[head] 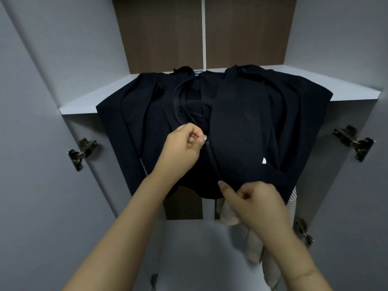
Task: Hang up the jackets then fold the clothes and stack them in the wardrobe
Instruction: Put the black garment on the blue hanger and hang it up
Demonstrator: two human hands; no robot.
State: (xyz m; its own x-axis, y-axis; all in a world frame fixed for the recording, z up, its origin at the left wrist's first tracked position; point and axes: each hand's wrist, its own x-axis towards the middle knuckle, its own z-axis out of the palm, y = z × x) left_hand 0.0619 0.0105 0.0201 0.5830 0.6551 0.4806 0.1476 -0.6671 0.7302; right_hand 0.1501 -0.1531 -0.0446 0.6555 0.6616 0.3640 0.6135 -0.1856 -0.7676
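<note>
A dark navy zip jacket (237, 127) lies spread on the white wardrobe shelf (84, 103), its lower half hanging over the front edge. My left hand (184, 148) pinches the zipper pull at the jacket's middle, thumb and forefinger closed on it. My right hand (252, 200) grips the jacket's bottom hem just below the zipper line. Above the zipper pull the jacket front lies open, showing the dark lining and collar.
Both grey wardrobe doors stand open, with metal hinges at the left (81, 153) and right (352, 141). A brown wooden back panel (159, 34) rises behind the shelf. Below the shelf hang a beige garment (254, 244) and a striped one (292, 198).
</note>
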